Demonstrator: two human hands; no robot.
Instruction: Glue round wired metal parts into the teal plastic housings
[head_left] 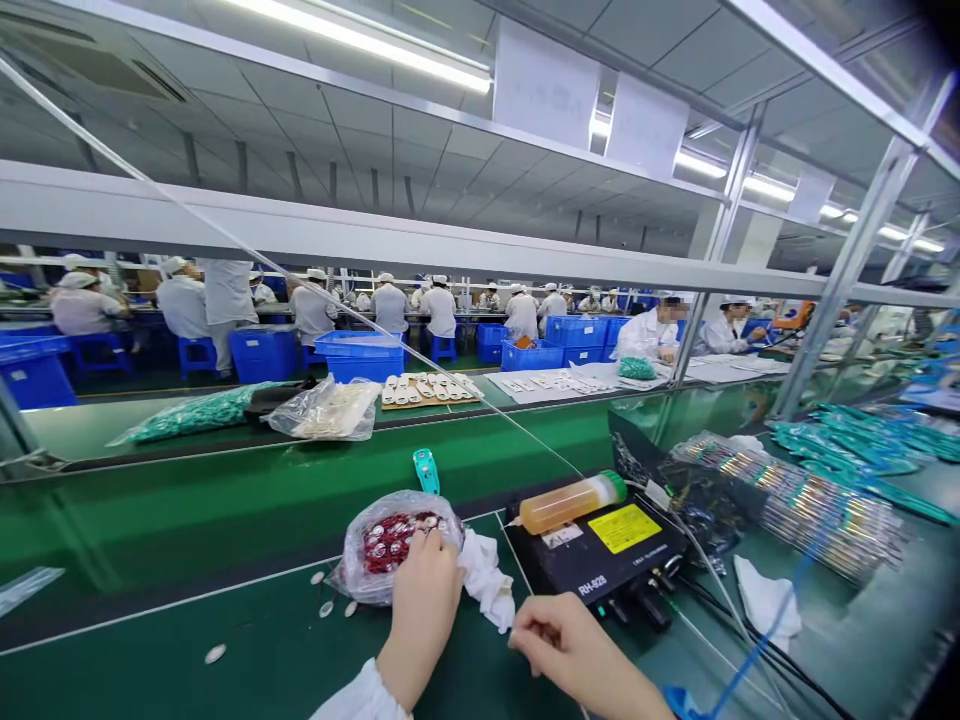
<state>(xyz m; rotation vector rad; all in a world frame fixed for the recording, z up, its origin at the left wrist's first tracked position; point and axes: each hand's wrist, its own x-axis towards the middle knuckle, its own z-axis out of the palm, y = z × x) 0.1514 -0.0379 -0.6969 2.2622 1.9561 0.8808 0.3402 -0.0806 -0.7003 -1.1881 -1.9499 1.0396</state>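
Note:
A clear plastic bag (360, 575) full of small red and silver parts (386, 540) lies open on the green bench. My left hand (426, 590) reaches to the bag's right side, its fingers bent down among the parts; what they hold, if anything, is hidden. Right of the bag lies a crumpled white cloth (487, 580). My right hand (559, 640) is just past the cloth, fingers curled together near the black controller box; anything between them is too small to make out. A teal part (426, 470) rests behind the bag.
The black controller box (600, 560) carries an amber syringe (566, 505), with cables running right. Small oval pieces (215, 654) lie at left. Bundled metallic rods (817, 505) and teal parts (847, 440) occupy the right. Bags and a board of white parts (431, 390) stand on the rear ledge.

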